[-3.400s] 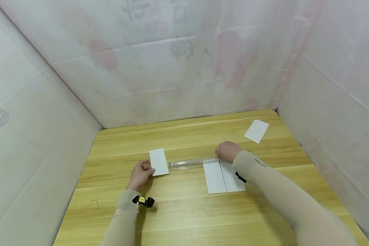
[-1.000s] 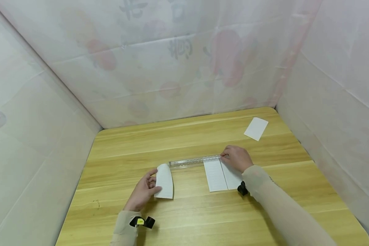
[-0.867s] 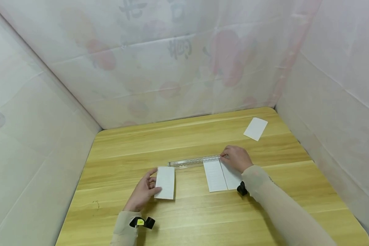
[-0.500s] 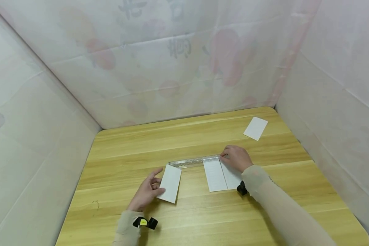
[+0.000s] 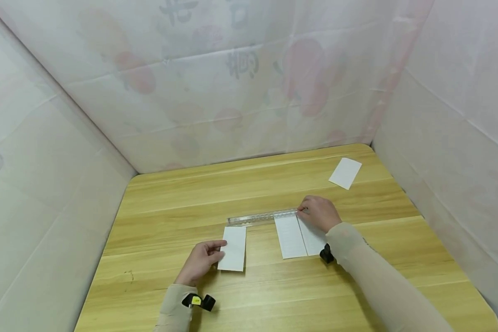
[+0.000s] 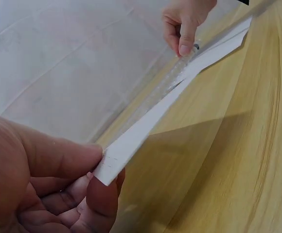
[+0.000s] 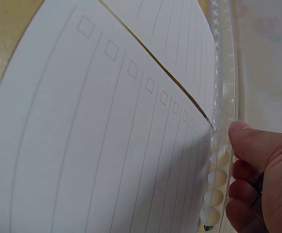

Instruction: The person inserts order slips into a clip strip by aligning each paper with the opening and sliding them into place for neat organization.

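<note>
My left hand (image 5: 201,263) pinches a white paper card (image 5: 233,249) by its left edge, thumb on top. The left wrist view shows this card (image 6: 141,126) tilted and raised above the table at the near end. It lies just in front of the left end of a clear plastic ruler (image 5: 253,218). My right hand (image 5: 321,214) pinches the ruler's right part between thumb and fingers. Below that ruler lie two sheets side by side, a left sheet (image 5: 290,237) and a right sheet (image 7: 107,121) printed with lines and small checkboxes. The right hand partly hides the right sheet.
Another white card (image 5: 345,173) lies at the back right of the wooden table (image 5: 170,203). A pale printed cloth (image 5: 240,101) hangs behind the table, with similar cloth on both sides.
My left hand has brought its card rightward and nearer, from beside the ruler's left end to in front of it. Its tilt has changed. The right hand's wrist has turned; the ruler stays.
</note>
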The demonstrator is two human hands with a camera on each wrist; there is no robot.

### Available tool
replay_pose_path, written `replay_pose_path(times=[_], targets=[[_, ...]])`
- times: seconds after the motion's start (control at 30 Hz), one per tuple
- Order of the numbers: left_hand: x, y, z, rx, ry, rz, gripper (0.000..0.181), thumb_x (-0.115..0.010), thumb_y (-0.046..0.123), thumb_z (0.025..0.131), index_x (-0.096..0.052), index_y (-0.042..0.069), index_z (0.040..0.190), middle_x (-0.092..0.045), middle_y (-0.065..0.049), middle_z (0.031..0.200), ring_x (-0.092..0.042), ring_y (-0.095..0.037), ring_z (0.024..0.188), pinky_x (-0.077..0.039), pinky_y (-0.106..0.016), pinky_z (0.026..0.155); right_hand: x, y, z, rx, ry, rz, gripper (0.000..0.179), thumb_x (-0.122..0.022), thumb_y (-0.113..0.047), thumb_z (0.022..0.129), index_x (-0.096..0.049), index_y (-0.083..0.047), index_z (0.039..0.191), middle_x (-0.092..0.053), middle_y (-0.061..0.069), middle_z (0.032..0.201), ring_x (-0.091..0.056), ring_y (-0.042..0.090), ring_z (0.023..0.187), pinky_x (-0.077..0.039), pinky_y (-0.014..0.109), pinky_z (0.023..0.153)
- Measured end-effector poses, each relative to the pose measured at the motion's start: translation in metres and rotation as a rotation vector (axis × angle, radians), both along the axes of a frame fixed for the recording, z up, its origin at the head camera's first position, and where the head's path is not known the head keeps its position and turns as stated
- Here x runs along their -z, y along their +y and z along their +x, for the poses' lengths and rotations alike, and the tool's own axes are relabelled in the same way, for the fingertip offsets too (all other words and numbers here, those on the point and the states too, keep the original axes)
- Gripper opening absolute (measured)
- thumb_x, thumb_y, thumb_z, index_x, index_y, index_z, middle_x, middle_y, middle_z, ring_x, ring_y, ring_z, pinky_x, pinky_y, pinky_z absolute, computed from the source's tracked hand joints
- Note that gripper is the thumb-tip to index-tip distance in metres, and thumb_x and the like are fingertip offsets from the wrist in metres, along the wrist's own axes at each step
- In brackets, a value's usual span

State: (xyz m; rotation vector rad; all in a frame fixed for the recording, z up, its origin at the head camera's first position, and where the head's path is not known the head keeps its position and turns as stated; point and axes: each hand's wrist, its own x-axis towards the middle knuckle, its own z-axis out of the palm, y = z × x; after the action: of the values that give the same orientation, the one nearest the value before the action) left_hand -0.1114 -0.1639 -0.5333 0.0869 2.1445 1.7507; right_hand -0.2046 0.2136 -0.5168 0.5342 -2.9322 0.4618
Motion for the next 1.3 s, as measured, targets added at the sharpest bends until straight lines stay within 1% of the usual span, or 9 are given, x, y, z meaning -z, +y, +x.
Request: replay_pose_path(times=[0.07,0.17,0.27,0.43,0.5,0.67,0.9,1.07,1.3], targets=[[0.008,-0.001,-0.003,-0.015,0.001,0.005,0.035,-0.063,0.008,0.086,-0.058,0.0,0.119,-0.054,-0.011,0.096,-0.049,-0.019,0.08,-0.046,-0.025,0.062,0.0,0.0,0.0,0.001,0.001,0.002,0.01,-0.073,-0.03,0.078,-0.074,-0.021,0.08,-0.063,-0.006,0.086,-0.059,0.014,0.076,-0.049,0.035,0.069],[0.01,0.0,-0.004,-0.04,-0.006,0.012,0.035,-0.065,0.01,0.085,-0.059,0.003,0.119,-0.054,-0.011,0.099,-0.049,-0.02,0.083,-0.047,-0.024,0.065,0.0,0.0,-0.001,-0.002,0.004,0.003,0.01,-0.073,-0.03,0.078,-0.074,-0.021,0.08,-0.063,-0.007,0.086,-0.059,0.013,0.076,-0.049,0.035,0.068],[0.01,0.001,-0.005,-0.061,-0.016,0.03,0.035,-0.065,0.01,0.085,-0.06,0.004,0.119,-0.054,-0.011,0.101,-0.048,-0.02,0.086,-0.046,-0.024,0.067,0.0,0.0,-0.001,-0.005,0.007,0.003,0.01,-0.073,-0.03,0.078,-0.074,-0.021,0.08,-0.063,-0.007,0.085,-0.059,0.013,0.075,-0.049,0.035,0.068],[0.011,0.004,-0.006,-0.092,-0.024,0.048,0.035,-0.065,0.009,0.085,-0.059,0.002,0.119,-0.053,-0.013,0.104,-0.046,-0.021,0.088,-0.046,-0.023,0.068,0.0,0.0,-0.001,-0.006,0.014,0.003,0.009,-0.073,-0.03,0.078,-0.074,-0.021,0.079,-0.063,-0.007,0.085,-0.059,0.013,0.075,-0.049,0.034,0.067],[0.011,0.005,-0.007,-0.099,-0.016,0.045,0.037,-0.064,0.007,0.085,-0.058,-0.001,0.12,-0.053,-0.013,0.104,-0.047,-0.02,0.089,-0.046,-0.023,0.069,0.0,0.0,-0.001,-0.006,0.015,0.006,0.009,-0.073,-0.03,0.079,-0.074,-0.021,0.079,-0.062,-0.007,0.085,-0.059,0.013,0.075,-0.049,0.034,0.067],[0.014,0.008,-0.009,-0.114,-0.004,0.028,0.043,-0.064,0.006,0.084,-0.052,-0.004,0.124,-0.054,-0.013,0.103,-0.049,-0.019,0.087,-0.047,-0.022,0.069,0.0,0.0,0.0,-0.003,0.014,0.01,0.01,-0.072,-0.03,0.079,-0.074,-0.02,0.08,-0.062,-0.006,0.085,-0.059,0.013,0.075,-0.049,0.035,0.068],[0.014,0.012,-0.009,-0.132,-0.012,0.012,0.05,-0.064,0.003,0.084,-0.045,-0.008,0.129,-0.056,-0.012,0.103,-0.05,-0.018,0.086,-0.047,-0.022,0.07,-0.001,-0.001,0.0,0.002,0.012,0.015,0.01,-0.073,-0.03,0.079,-0.074,-0.019,0.08,-0.062,-0.006,0.085,-0.059,0.014,0.076,-0.048,0.035,0.068],[0.014,0.014,-0.009,-0.136,-0.023,0.023,0.052,-0.064,0.004,0.085,-0.043,-0.008,0.13,-0.055,-0.013,0.105,-0.049,-0.018,0.086,-0.047,-0.022,0.07,-0.001,-0.002,0.0,0.008,0.006,0.007,0.009,-0.072,-0.03,0.079,-0.074,-0.021,0.078,-0.062,-0.006,0.085,-0.059,0.014,0.076,-0.048,0.035,0.068],[0.015,0.015,-0.011,-0.128,-0.059,0.052,0.055,-0.063,0.004,0.085,-0.039,-0.008,0.133,-0.053,-0.015,0.107,-0.048,-0.018,0.084,-0.046,-0.021,0.066,-0.001,-0.002,0.001,0.008,0.007,-0.002,0.009,-0.073,-0.03,0.079,-0.074,-0.021,0.078,-0.062,-0.006,0.085,-0.059,0.014,0.076,-0.048,0.036,0.069]])
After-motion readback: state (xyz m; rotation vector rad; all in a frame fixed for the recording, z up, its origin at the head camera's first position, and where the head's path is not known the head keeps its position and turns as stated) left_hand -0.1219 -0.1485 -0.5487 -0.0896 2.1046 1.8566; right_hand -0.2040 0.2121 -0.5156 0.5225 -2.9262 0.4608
